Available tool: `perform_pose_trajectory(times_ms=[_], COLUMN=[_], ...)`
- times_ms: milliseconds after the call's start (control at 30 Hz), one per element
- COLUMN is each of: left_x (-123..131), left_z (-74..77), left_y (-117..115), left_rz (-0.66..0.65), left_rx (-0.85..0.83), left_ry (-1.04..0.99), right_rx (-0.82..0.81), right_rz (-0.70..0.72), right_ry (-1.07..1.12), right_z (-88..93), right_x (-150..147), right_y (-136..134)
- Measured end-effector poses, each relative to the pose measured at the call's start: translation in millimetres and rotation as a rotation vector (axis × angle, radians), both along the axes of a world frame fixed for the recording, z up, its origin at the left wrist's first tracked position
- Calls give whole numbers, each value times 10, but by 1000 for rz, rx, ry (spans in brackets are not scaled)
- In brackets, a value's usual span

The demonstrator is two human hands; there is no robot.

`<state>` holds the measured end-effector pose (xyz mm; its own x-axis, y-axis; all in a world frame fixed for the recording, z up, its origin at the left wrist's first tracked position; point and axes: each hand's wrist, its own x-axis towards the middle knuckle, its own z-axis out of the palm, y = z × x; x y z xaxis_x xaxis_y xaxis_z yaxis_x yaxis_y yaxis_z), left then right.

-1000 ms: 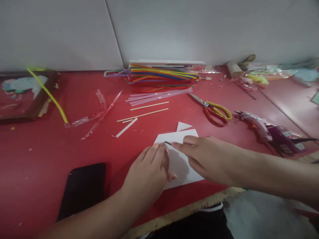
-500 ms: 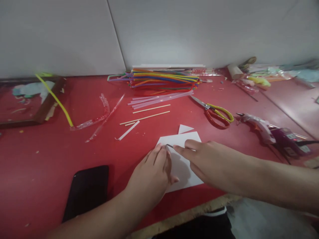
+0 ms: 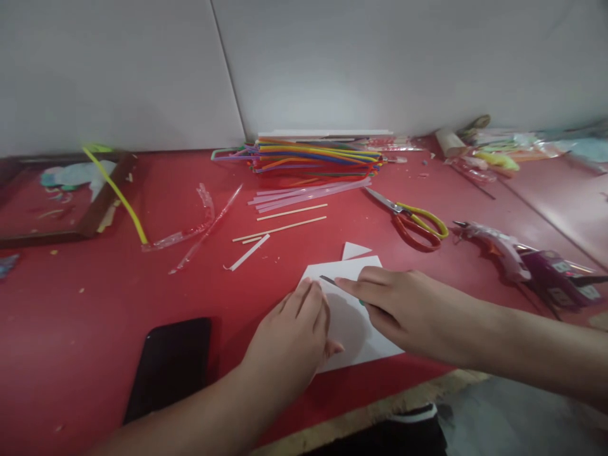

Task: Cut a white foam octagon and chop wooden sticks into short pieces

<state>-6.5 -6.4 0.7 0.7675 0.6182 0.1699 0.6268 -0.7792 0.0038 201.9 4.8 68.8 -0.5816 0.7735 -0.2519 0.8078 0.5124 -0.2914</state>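
Observation:
A white sheet of card [image 3: 349, 364] lies at the table's front edge, with one corner cut at a slant. My left hand [image 3: 299, 323] presses down on its left part, fingers stretched forward and thumb apart. Closed around a utility knife [image 3: 327, 280], my right hand [image 3: 392, 291] keeps its index finger along the dark blade. The blade tip rests close to my left fingertips, over the card. A bit of green shows under the right palm; most of the knife's handle is hidden. Just beyond the card is a small white triangular offcut [image 3: 356, 251].
Scissors [image 3: 413, 225] and a glue gun [image 3: 496, 247] lie to the right. Further back are thin wooden sticks [image 3: 292, 227], pink strips [image 3: 308, 195] and a bundle of coloured pipe cleaners [image 3: 318, 155]. A black phone [image 3: 168, 367] lies left of my left arm; a brown frame [image 3: 95, 218] is far left.
My right hand has drawn the knife slightly right, away from my left fingertips, and the green bit now shows. The whole view has shifted slightly.

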Motion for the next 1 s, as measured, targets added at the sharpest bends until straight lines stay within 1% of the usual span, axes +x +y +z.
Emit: perform_pose_trajectory(times_ms=[67,133,200,267,333,400,433,467,533,600,667,767,800,867,1000], left_x=[-7,-16,-18,-9,6,17,17,13,-10,-42,-69,-86,-88,-95,-118], left_z=[-11,-24,-30,-22,-6,8,11,13,16,24,42,87,103,133,144], left_y=[5,7,7,6,8,19,31,46,85,131,178,242,263,311,418], left_rz=[-5,-5,-9,-10,8,30,36,36,27,20,9,-19,-5,76,308], left_rx=[-1,-11,-25,-26,-17,-7,-10,-19,-56,-118,-195,-328,-366,-453,-701], left_ry=[1,-1,-4,-21,-46,-75,-92,-113,-170,-237,-313,-455,-509,-612,-820], right_rx=[-23,-34,-43,-100,-255,-485,-583,-641,-701,-745,-798,-852,-868,-896,-908], right_rz=[-21,-57,-120,-240,-458,-629,-673,-700,-731,-743,-726,-761,-769,-763,-728], right_ry=[36,119,265,466,707,986,1126,1261,1432,1476,1486,1507,1513,1527,1530], right_z=[-35,-92,-163,-239,-312,-385,-424,-466,-553,-632,-688,-714,-712,-704,-711], right_x=[27,69,113,131,103,32,-11,-51,-110,-123,-98,-43,-30,-20,-30], right_y=[-3,15,68,162,282,404,459,505,567,590,591,589,593,607,635])
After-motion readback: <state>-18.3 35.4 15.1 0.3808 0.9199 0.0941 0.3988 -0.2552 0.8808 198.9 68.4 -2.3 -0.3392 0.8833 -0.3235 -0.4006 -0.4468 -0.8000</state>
